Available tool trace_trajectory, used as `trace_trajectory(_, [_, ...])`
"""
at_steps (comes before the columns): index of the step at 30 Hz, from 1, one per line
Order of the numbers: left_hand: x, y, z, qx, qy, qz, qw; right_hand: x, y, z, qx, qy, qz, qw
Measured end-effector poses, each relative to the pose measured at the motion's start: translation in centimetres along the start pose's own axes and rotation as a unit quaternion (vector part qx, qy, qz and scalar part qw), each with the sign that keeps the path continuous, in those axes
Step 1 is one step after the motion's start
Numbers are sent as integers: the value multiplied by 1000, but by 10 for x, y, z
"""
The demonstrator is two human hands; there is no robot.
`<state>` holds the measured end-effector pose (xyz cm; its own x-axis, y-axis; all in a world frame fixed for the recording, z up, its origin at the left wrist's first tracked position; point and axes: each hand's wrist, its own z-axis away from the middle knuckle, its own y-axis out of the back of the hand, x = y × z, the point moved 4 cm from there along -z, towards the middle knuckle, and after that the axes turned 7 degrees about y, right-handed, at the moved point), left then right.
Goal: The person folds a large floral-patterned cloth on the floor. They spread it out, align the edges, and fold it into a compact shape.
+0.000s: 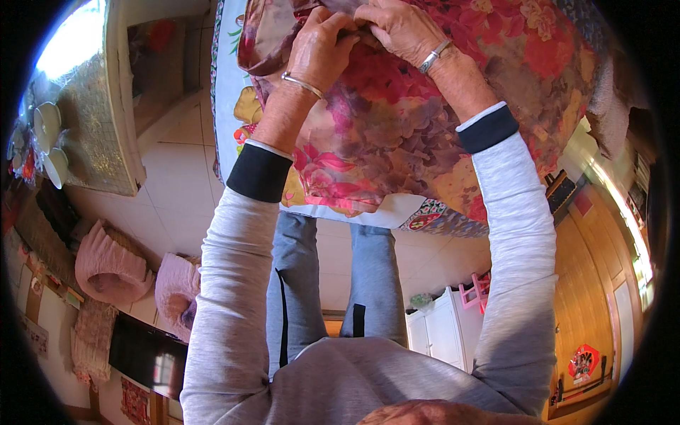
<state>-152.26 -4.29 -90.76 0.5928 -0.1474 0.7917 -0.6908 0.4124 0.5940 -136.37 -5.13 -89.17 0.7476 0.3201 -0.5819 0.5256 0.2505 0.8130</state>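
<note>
Both of my hands meet near the top of the view over a red and brown floral fabric [393, 122], thin and loosely spread. My left hand [325, 45] pinches an edge of it between thumb and fingers. Close beside, my right hand [396, 26] grips the same fabric, fingertips nearly touching the left ones. What lies between the fingertips is partly hidden. A bunched fold of the fabric curves around to the left of my left hand. Beneath it shows a white printed cloth [226, 106] with cartoon-like figures and a patterned border. A metal bracelet circles each wrist.
At the left stands a table [101, 122] with white bowls [48, 125] on it. Pink fabric-covered seats [111, 263] are at the lower left. A white cabinet [438, 332] and a pink stool [474, 293] stand at the lower right, near a wooden door [579, 297].
</note>
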Motion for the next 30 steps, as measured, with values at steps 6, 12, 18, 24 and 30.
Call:
trace_trajectory(6, [6, 3, -3, 17, -44, 0, 999, 14, -11, -4, 36, 28, -31, 998])
trace_trajectory(12, [9, 2, 0, 38, 10, -30, 999, 13, -6, 0, 77, -2, -85, 993])
trace_trajectory(18, [18, -2, -3, 67, -9, -40, 997, 15, -11, 2, 110, -22, -48, 993])
trace_trajectory(24, [7, -12, 0, 97, 27, -60, 993, 13, -10, -1, 83, -60, -53, 993])
trace_trajectory(30, [8, -13, -1, 107, 39, -38, 993, 17, -10, 2, 94, -69, -72, 990])
